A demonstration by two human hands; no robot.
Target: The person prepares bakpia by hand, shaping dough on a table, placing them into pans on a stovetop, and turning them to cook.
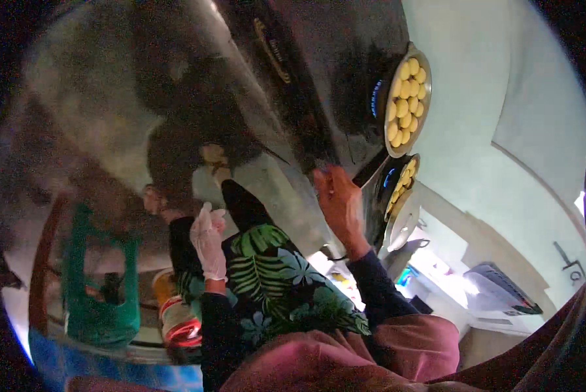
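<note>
My left hand (pixel 208 245), in a thin white glove, hangs in front of my patterned clothing with its fingers curled in. Whatever they hold, if anything, is hidden. My bare right hand (pixel 340 208) reaches to the stove's dark front edge with bent, closed fingers, slightly blurred; what they grip does not show clearly. Just beyond it, a dark handle (pixel 372 168) slants up to a wide frying pan (pixel 427 108). Round yellow balls (pixel 402 106) fill that pan, over a blue flame (pixel 376 98). Closer to me, a second pan (pixel 397 208) holds similar yellow balls.
A round metal lid (pixel 404 225) sits beside the nearer pan. On the left stand a green plastic stool (pixel 103 320) and a red-and-white container (pixel 180 323). My bare feet (pixel 213 154) are on the dark floor. A pale wall (pixel 466 85) rises behind the stove.
</note>
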